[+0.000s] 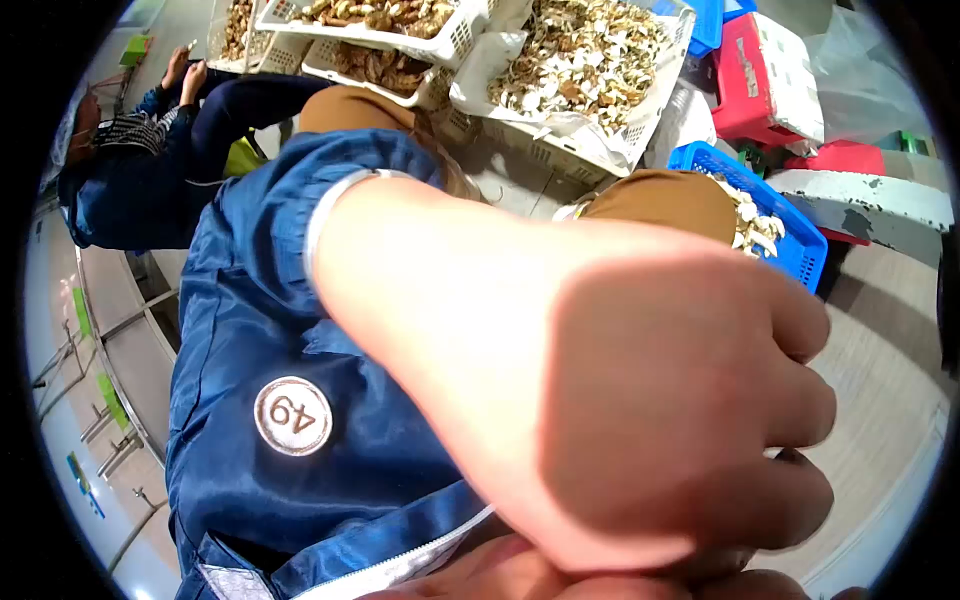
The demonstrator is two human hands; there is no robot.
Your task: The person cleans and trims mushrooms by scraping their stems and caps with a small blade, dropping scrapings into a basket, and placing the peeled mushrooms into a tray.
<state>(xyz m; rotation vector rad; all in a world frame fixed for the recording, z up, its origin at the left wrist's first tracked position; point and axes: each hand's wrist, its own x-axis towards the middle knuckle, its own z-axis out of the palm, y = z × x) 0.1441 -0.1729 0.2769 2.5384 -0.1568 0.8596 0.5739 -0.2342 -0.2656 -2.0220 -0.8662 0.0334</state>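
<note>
My left hand is very close to the camera, its back towards me, at centre right. Its fingers are curled inward; whatever they hold is hidden. The bare forearm comes out of a blue jacket sleeve and crosses the view. Along the bottom edge, only part of my right hand shows, close beneath the left one, and the state of its fingers cannot be made out. The blue jacket front carries a round white badge with the number 49.
White crates with cut mushroom pieces stand at the top. Blue basket with pale pieces is beyond my brown-covered knee. Red-and-white box is upper right. A seated person in dark clothing is at upper left.
</note>
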